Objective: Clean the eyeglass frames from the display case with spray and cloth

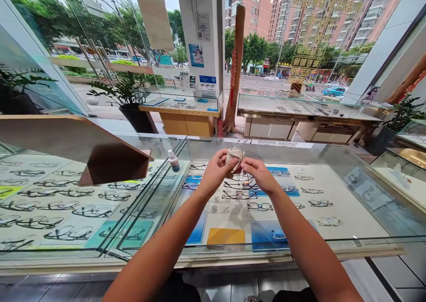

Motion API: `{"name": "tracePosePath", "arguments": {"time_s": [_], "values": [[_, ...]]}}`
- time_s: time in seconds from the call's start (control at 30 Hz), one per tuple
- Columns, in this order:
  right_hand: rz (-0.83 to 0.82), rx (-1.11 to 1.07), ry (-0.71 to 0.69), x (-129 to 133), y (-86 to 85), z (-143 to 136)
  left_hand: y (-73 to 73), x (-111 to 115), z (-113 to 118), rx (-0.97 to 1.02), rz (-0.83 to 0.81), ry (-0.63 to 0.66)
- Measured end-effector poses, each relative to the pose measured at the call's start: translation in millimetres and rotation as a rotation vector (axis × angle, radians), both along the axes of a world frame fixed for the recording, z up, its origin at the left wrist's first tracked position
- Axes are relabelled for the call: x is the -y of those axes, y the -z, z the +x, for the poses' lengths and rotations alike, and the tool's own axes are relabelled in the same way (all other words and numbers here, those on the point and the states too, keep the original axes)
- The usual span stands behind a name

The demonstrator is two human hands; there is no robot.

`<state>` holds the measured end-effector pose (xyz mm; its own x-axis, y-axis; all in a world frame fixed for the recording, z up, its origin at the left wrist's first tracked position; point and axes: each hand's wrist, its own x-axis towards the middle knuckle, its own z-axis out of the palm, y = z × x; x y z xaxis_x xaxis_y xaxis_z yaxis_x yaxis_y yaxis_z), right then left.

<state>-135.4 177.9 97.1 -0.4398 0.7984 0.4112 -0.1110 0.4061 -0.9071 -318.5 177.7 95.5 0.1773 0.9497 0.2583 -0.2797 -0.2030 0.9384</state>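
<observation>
Above the glass counter, my left hand [218, 166] is closed on a beige cloth [234, 153], which is bunched around part of a pair of eyeglasses [242, 148]. Only a thin rim of the glasses shows past the cloth. The fingers of my right hand [261, 173] pinch the glasses from the other side, close to my left fingertips. Much of the frame is hidden by the cloth and fingers. A small white spray bottle [173, 160] stands on the counter top, left of my hands.
Under the glass of the display counter [346, 204] lie rows of eyeglasses [259, 206], blue cards and a yellow card [226, 236]. A brown slanted panel [115, 162] juts over the counter at left. Farther off are a wooden post [237, 66], potted plants and more showcases by the windows.
</observation>
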Motion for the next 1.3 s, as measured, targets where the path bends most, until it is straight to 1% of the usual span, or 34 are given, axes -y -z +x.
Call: {"name": "tracePosePath", "arguments": {"time_s": [0.13,0.23,0.37,0.47,0.57,0.73,0.8,1.0,1.07,1.17,1.3], "values": [[-0.023,0.0,-0.059,0.9,3.8,0.0,-2.9,2.5,1.2,0.074,-0.004,0.081],[-0.098,-0.044,-0.116,1.2,7.5,-2.3,-4.2,3.7,1.7,0.129,-0.008,0.146],[-0.219,-0.104,-0.158,1.9,10.2,-5.7,-5.5,4.6,2.1,0.147,-0.023,0.208],[-0.316,-0.148,-0.174,3.0,11.5,-9.4,-7.3,6.5,3.9,0.171,-0.04,0.164],[-0.355,-0.159,-0.172,3.7,13.9,-13.7,-9.6,9.5,5.9,0.184,-0.042,0.089],[-0.32,-0.133,-0.179,2.2,21.7,-17.9,-8.8,11.5,6.5,0.176,-0.036,0.002],[-0.301,-0.114,-0.193,1.9,24.1,-19.1,-7.6,11.3,6.4,0.158,-0.036,-0.015],[-0.217,-0.022,-0.222,6.9,20.7,-23.1,-7.1,7.9,6.1,0.157,-0.039,-0.093],[-0.232,-0.041,-0.188,8.6,18.3,-23.3,-7.3,4.9,4.2,0.148,-0.038,-0.052],[-0.307,-0.115,-0.139,9.7,16.0,-22.5,-7.8,0.7,0.0,0.156,-0.054,0.065],[-0.411,-0.213,-0.133,9.5,16.2,-22.2,-9.5,0.9,-3.1,0.148,-0.104,0.158]]}}
